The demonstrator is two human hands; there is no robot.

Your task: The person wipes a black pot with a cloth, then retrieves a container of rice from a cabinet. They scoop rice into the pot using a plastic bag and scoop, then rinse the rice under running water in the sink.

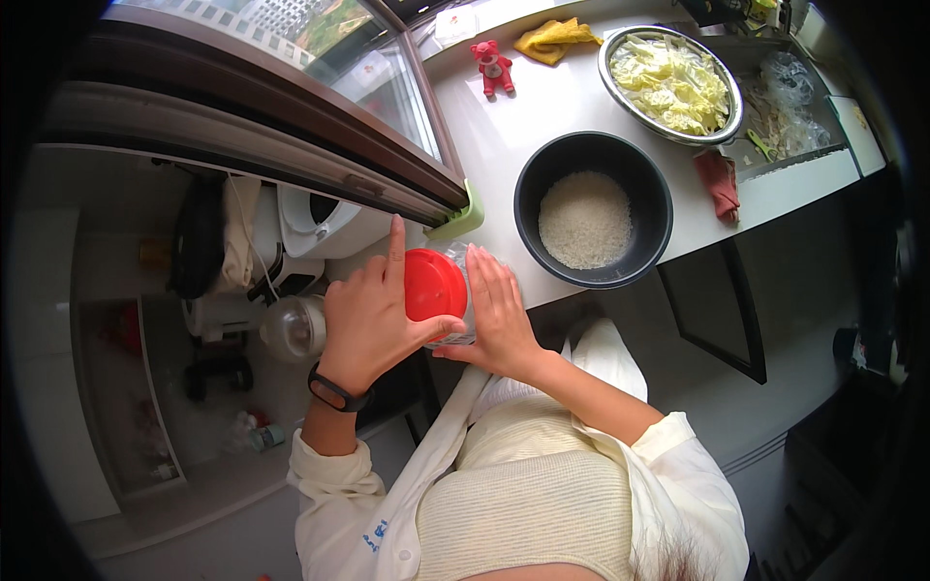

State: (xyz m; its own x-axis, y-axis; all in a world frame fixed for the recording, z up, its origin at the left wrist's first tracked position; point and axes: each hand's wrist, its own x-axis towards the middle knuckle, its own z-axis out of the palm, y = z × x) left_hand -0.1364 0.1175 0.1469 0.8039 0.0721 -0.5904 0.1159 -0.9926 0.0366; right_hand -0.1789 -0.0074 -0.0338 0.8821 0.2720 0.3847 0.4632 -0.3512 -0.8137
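A clear plastic container (459, 254) with a round red lid (437, 289) is between my hands at the counter's left front corner. My left hand (378, 309), a black band on its wrist, lies against the lid's left edge, index finger stretched out and thumb across the lid's lower rim. My right hand (498, 312) presses flat fingers along the container's right side. To the right, a dark rice cooker inner pot (594, 272) holds uncooked white rice (585, 220). Behind it, a metal bowl (735, 109) holds torn cabbage leaves (672, 83).
An open window frame (290, 109) with a green corner guard (468, 216) juts in close left. A red bear figure (492, 69), yellow cloth (556, 40) and red cloth (718, 185) lie on the counter. A sink (785, 145) at right holds plastic bags and a green peeler.
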